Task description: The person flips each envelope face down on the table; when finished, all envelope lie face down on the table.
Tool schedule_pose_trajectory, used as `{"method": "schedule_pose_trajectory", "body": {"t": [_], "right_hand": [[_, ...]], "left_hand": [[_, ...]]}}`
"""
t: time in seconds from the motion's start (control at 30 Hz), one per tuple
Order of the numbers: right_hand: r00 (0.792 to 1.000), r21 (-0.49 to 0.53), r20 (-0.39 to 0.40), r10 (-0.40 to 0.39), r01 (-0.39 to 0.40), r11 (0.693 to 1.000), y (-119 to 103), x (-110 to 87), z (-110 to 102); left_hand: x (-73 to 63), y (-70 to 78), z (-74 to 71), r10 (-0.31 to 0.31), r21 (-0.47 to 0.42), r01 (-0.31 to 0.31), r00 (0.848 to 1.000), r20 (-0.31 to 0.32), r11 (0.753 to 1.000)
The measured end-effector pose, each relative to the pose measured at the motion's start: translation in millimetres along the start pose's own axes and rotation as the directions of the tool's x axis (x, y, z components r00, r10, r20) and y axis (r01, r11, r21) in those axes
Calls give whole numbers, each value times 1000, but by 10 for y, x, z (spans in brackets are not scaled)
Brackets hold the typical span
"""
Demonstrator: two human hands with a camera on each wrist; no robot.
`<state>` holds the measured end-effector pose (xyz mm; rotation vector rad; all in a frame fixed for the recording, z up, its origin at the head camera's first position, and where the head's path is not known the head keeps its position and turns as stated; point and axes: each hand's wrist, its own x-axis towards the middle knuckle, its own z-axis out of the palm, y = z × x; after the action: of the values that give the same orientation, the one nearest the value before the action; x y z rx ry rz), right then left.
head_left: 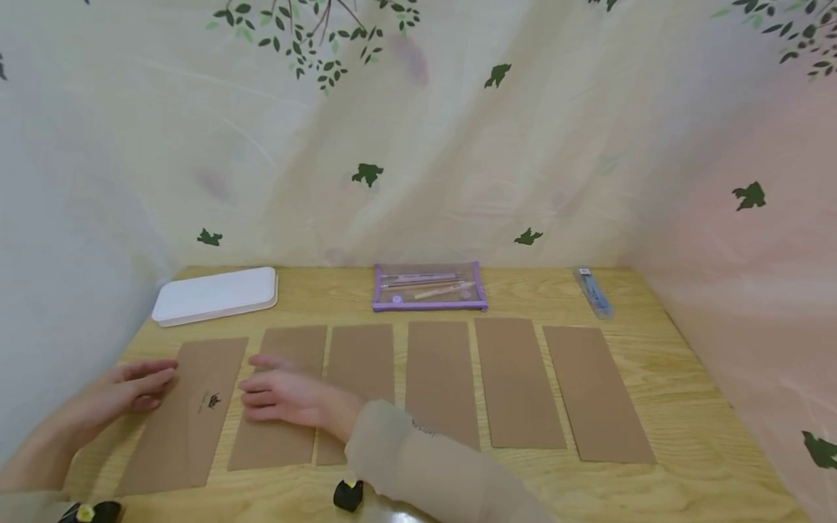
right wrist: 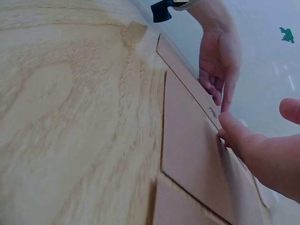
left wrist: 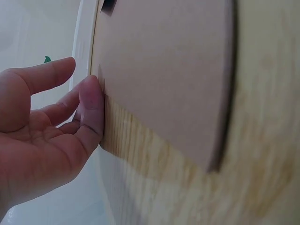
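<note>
Several flat brown kraft-paper rectangles lie side by side on the wooden table. The leftmost brown rectangle (head_left: 171, 428) carries a small dark crown print. At its left edge is my left hand (head_left: 124, 388), fingers loosely bent; in the left wrist view the thumb (left wrist: 51, 75) stands apart from the fingers, which hold nothing. My right hand (head_left: 288, 392) reaches over the second brown rectangle (head_left: 277, 447), its fingertips near the gap beside the leftmost one. In the right wrist view its thumb and fingers are apart with nothing pinched. Whether its fingertips touch the paper I cannot tell.
A white case (head_left: 216, 296) lies at the back left. Behind the row are a purple-edged clear pouch (head_left: 429, 286) with pencils and a small blue packet (head_left: 593, 293). Printed cloth (head_left: 445, 145) hangs around the table. Another brown rectangle (head_left: 598, 392) lies at the far right.
</note>
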<state>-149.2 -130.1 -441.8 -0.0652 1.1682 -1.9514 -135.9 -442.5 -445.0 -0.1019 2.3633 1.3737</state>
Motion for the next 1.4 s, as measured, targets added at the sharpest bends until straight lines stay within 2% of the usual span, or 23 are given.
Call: {"method": "schedule_pose_trajectory", "body": {"t": [0.37,0.53,0.63,0.8,1.07,1.4], "right_hand": [[1000,65,-15,3,-2,998,84,98,169],[997,89,-67,-25,31,996,149,116,300],[995,90,-97,-29,38,995,182,125,350],[994,111,-107,-30,42,993,197,134,345],[994,140,-106,-29,44,989,194,130,313],[989,174,-148,-25,51,984,216,134,304]], "left_hand": [[-3,46,28,6,67,-4,1000,-22,998],[-1,48,28,-19,61,21,999,-27,998],[-3,37,26,-10,60,11,999,-31,998],[-6,17,26,14,56,-12,999,-38,998],[3,34,18,1,72,1,999,-35,997],[-1,56,28,-22,65,24,999,-26,998]]}}
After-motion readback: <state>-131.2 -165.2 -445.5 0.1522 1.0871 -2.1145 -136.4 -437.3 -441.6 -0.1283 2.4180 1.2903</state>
